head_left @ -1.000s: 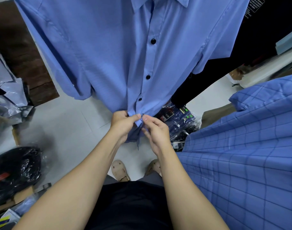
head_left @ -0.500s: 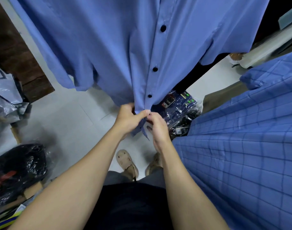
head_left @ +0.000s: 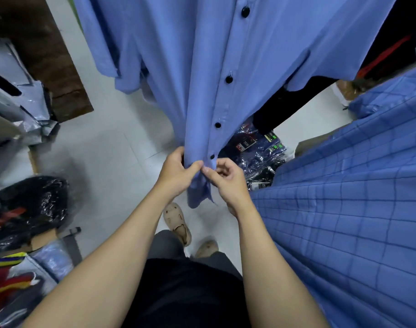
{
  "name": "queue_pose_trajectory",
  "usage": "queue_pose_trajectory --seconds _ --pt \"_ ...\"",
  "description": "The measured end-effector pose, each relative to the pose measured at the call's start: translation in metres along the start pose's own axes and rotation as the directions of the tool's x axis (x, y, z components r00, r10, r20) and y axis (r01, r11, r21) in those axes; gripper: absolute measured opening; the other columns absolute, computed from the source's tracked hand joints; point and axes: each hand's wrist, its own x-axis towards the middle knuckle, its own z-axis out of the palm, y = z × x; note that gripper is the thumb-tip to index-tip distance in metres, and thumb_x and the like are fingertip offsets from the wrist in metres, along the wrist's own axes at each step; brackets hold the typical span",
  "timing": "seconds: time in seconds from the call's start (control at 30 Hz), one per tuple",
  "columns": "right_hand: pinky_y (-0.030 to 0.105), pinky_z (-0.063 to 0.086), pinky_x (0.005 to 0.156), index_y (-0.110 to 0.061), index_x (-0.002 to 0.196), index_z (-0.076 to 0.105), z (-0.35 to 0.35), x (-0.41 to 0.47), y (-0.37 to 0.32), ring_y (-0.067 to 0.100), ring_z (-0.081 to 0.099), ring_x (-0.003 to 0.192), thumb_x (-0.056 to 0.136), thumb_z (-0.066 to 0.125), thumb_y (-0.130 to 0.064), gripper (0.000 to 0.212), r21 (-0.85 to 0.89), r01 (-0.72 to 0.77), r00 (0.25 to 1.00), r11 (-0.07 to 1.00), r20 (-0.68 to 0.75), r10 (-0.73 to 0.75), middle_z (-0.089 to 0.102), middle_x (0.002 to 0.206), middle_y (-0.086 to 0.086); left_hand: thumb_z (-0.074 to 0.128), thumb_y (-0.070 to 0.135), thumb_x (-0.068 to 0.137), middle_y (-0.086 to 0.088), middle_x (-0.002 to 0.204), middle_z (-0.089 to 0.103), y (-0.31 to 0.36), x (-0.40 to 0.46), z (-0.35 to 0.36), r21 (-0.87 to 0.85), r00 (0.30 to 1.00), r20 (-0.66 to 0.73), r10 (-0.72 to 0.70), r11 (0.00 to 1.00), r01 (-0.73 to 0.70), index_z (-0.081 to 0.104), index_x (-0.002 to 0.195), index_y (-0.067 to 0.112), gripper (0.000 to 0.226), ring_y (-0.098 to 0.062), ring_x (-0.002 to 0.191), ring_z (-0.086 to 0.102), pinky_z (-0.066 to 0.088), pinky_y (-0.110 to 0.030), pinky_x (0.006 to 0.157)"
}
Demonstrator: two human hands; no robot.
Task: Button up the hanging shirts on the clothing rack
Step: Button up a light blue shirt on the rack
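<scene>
A plain blue shirt (head_left: 178,55) hangs in front of me, its placket closed by several black buttons (head_left: 229,79) running down to the hem. My left hand (head_left: 178,172) pinches the left edge of the placket near the hem. My right hand (head_left: 225,178) pinches the right edge just below the lowest visible button (head_left: 212,156). Thumbs and fingertips of both hands meet on the fabric. The shirt's tail (head_left: 198,197) hangs loose below my hands. The rack and hanger are out of frame.
A blue checked shirt (head_left: 344,209) hangs close on my right. Packaged clothes (head_left: 256,150) lie on the white floor behind the shirt. A black plastic bag (head_left: 29,207) and grey parcels (head_left: 17,102) sit at left. A black garment (head_left: 285,107) hangs behind. My feet (head_left: 177,221) stand below.
The view has tilted down and closer, so the shirt's collar has left the frame. Both hands stay pinched on the placket near the hem; one more black button shows fastened just above my fingers.
</scene>
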Motion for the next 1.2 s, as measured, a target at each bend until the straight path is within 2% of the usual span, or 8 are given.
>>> queue_pose_trajectory --seconds 0.2,0.33,0.47,0.63,0.73,0.93,1.07,1.2 --pt "0.022 0.049 0.067 -0.009 0.093 0.066 -0.015 -0.028 0.016 0.007 0.06 0.069 0.086 0.062 0.005 0.016 -0.092 -0.038 0.999 0.995 0.014 0.04 0.067 0.079 0.001 0.062 0.014 0.091 0.003 0.084 0.052 -0.018 -0.034 0.011 0.067 0.973 -0.195 0.123 0.991 -0.112 0.034 0.101 0.017 0.029 -0.019 0.075 0.053 0.049 -0.036 0.073" --pt "0.019 0.042 0.064 -0.015 0.082 0.058 -0.019 -0.036 0.021 0.003 0.051 0.065 0.09 0.054 -0.002 0.016 -0.149 0.008 0.996 0.989 -0.088 -0.021 0.058 0.075 -0.005 0.048 -0.005 0.087 0.002 0.077 0.049 -0.025 -0.057 0.015 0.262 0.909 -0.234 0.345 0.923 -0.283 0.041 0.085 0.015 0.021 -0.015 0.068 0.044 0.037 -0.024 0.06" --pt "0.015 0.042 0.061 -0.02 0.089 0.053 -0.02 -0.045 0.025 -0.001 0.054 0.06 0.093 0.052 -0.007 0.014 -0.155 0.038 0.994 0.987 -0.1 -0.054 0.061 0.077 -0.004 0.046 -0.006 0.086 0.007 0.095 0.055 -0.031 -0.071 0.017 0.243 0.86 -0.336 0.385 0.917 -0.316 0.038 0.093 0.019 0.027 -0.014 0.079 0.051 0.037 -0.014 0.066" --pt "0.032 0.051 0.072 -0.027 0.088 0.055 -0.018 -0.058 0.035 0.01 0.06 0.071 0.081 0.062 -0.008 0.022 -0.191 0.055 0.993 0.98 -0.089 -0.073 0.064 0.084 -0.004 0.042 -0.009 0.089 -0.004 0.119 0.045 -0.044 -0.087 0.016 0.371 0.798 -0.329 0.505 0.846 -0.382 0.044 0.093 0.01 0.02 -0.003 0.096 0.041 0.033 -0.02 0.076" --pt "0.022 0.049 0.067 -0.019 0.083 0.06 -0.018 -0.065 0.04 0.011 0.058 0.069 0.084 0.071 -0.005 0.018 -0.166 0.07 0.991 0.984 -0.1 -0.088 0.065 0.078 -0.002 0.038 -0.014 0.077 -0.003 0.101 0.046 -0.049 -0.089 0.017 0.455 0.793 -0.231 0.563 0.783 -0.424 0.053 0.08 0.005 0.025 -0.011 0.08 0.041 0.035 -0.022 0.066" --pt "0.015 0.047 0.067 -0.007 0.087 0.066 -0.011 -0.073 0.04 0.007 0.06 0.07 0.087 0.07 -0.004 0.005 -0.089 0.092 0.995 0.992 -0.033 -0.096 0.068 0.078 0.001 0.048 -0.004 0.088 -0.007 0.098 0.053 -0.048 -0.093 0.019 0.383 0.892 -0.28 0.356 0.893 -0.236 0.072 0.094 0.008 0.027 -0.015 0.083 0.051 0.033 -0.01 0.069" --pt "0.025 0.046 0.071 -0.016 0.082 0.061 0.001 -0.072 0.037 0.01 0.058 0.072 0.087 0.064 -0.001 0.016 0.026 0.017 0.998 1.0 -0.067 -0.015 0.066 0.077 0.002 0.067 0.009 0.081 0.008 0.102 0.064 -0.042 -0.098 0.015 0.15 0.947 -0.295 0.125 0.985 -0.083 0.072 0.095 0.022 0.019 -0.005 0.09 0.057 0.042 -0.01 0.078" --pt "0.032 0.04 0.073 -0.019 0.086 0.063 0.006 -0.071 0.028 0.017 0.054 0.079 0.079 0.064 -0.015 0.008 0.202 -0.128 0.992 0.971 0.006 0.13 0.063 0.078 0.003 0.07 0.007 0.08 0.012 0.096 0.071 -0.037 -0.103 0.013 -0.066 0.964 -0.264 -0.015 0.998 -0.002 0.074 0.09 0.025 0.02 0.009 0.075 0.059 0.045 -0.005 0.065"
